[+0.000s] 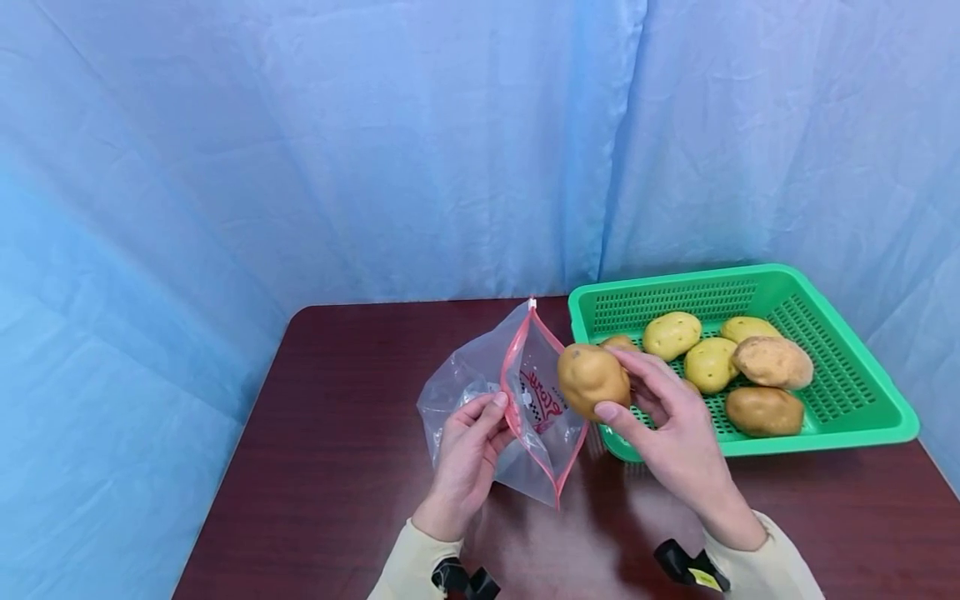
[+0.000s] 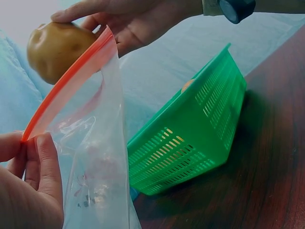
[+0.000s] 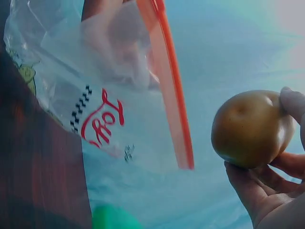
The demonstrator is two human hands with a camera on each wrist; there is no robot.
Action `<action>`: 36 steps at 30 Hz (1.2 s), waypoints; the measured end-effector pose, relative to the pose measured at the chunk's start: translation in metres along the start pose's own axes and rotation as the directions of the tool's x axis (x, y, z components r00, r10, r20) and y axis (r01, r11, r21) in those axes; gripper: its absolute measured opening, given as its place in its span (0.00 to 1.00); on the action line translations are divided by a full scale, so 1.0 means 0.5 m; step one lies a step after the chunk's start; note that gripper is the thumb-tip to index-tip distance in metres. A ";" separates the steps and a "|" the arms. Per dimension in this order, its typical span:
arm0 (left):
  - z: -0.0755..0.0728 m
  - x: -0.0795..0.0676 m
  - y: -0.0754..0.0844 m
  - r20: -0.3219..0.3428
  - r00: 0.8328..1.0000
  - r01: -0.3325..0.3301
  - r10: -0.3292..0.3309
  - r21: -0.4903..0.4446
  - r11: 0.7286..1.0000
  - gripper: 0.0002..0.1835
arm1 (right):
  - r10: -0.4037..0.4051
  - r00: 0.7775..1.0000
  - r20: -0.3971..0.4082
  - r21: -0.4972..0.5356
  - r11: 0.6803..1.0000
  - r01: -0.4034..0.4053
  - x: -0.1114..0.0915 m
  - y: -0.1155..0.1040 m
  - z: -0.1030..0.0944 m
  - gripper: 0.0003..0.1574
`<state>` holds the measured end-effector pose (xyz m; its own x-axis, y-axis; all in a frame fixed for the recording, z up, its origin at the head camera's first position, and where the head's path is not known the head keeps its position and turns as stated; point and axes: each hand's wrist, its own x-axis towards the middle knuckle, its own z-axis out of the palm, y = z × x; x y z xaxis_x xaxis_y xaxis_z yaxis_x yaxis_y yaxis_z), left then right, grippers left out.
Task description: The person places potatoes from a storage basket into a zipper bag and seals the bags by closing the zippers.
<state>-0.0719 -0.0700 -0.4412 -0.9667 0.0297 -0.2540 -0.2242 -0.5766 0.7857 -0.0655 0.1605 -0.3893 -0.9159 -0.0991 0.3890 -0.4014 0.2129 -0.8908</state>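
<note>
My right hand (image 1: 671,425) grips a brown potato (image 1: 592,381) between thumb and fingers, held up at the mouth of a clear zip bag (image 1: 465,375). My left hand (image 1: 468,454) pinches the bag's red zip edge on its near left side. The bag's mouth gapes, and its white slider (image 1: 532,304) sits at the far end of the zip. Red lettering (image 3: 102,117) and a checkered strip are printed on the plastic. In the left wrist view the potato (image 2: 59,50) is above the red zip edge, outside the bag.
On the right of the dark wooden table (image 1: 322,450) stands a green perforated basket (image 1: 862,358). Inside lie several potatoes, some yellow (image 1: 672,335), some brown (image 1: 765,411). Blue curtains (image 1: 420,150) hang behind the table and along its left side.
</note>
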 end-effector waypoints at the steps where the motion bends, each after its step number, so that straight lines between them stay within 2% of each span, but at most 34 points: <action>1: 0.001 0.000 0.000 -0.002 1.000 0.002 -0.002 0.002 1.000 0.06 | -0.007 1.000 0.000 0.016 1.000 0.007 0.000 0.000 0.005 0.37; 7: 0.006 0.002 -0.001 -0.008 1.000 0.011 -0.011 0.011 1.000 0.06 | -0.004 1.000 -0.007 0.051 0.999 0.005 0.002 0.007 0.031 0.35; 10: 0.008 0.003 -0.002 -0.003 1.000 0.010 -0.010 0.007 1.000 0.06 | -0.010 0.999 -0.030 -0.017 1.000 0.009 0.004 0.018 0.043 0.35; 13: 0.010 0.003 0.000 0.008 1.000 0.006 -0.006 -0.003 1.000 0.07 | -0.048 0.997 -0.054 -0.147 0.988 0.039 0.003 0.031 0.053 0.36; 16: 0.010 0.002 0.004 0.022 1.000 -0.010 0.011 -0.027 1.000 0.10 | -0.120 0.991 -0.059 -0.298 0.950 0.097 0.002 0.041 0.060 0.38; 20: 0.010 0.002 0.013 0.028 0.999 -0.044 0.046 -0.058 0.997 0.12 | -0.229 0.973 -0.036 -0.469 0.863 0.186 0.002 0.052 0.067 0.38; 23: 0.009 0.003 0.017 0.030 0.998 -0.052 0.054 -0.062 0.997 0.12 | -0.292 0.957 -0.005 -0.535 0.809 0.244 0.003 0.059 0.073 0.39; 27: 0.007 0.001 0.021 0.029 0.999 -0.041 0.042 -0.056 0.998 0.11 | -0.297 0.953 0.050 -0.569 0.776 0.272 0.004 0.061 0.083 0.39; 29: 0.005 0.000 0.022 0.023 0.999 -0.037 0.038 -0.053 0.998 0.11 | -0.269 0.960 0.080 -0.576 0.773 0.265 0.005 0.059 0.088 0.38; 33: 0.000 -0.001 0.024 0.014 0.999 -0.044 0.045 -0.052 0.998 0.11 | -0.213 0.968 0.132 -0.562 0.789 0.250 0.004 0.055 0.091 0.37; 36: -0.003 -0.002 0.025 0.014 0.998 -0.052 0.053 -0.059 0.997 0.13 | -0.222 0.963 0.151 -0.529 0.805 0.268 0.001 0.055 0.084 0.36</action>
<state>-0.0736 -0.0784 -0.4320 -0.9790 0.0105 -0.2037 -0.1654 -0.6248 0.7631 -0.0768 0.1254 -0.4236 -0.7924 -0.2891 0.5371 -0.5718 0.6588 -0.4890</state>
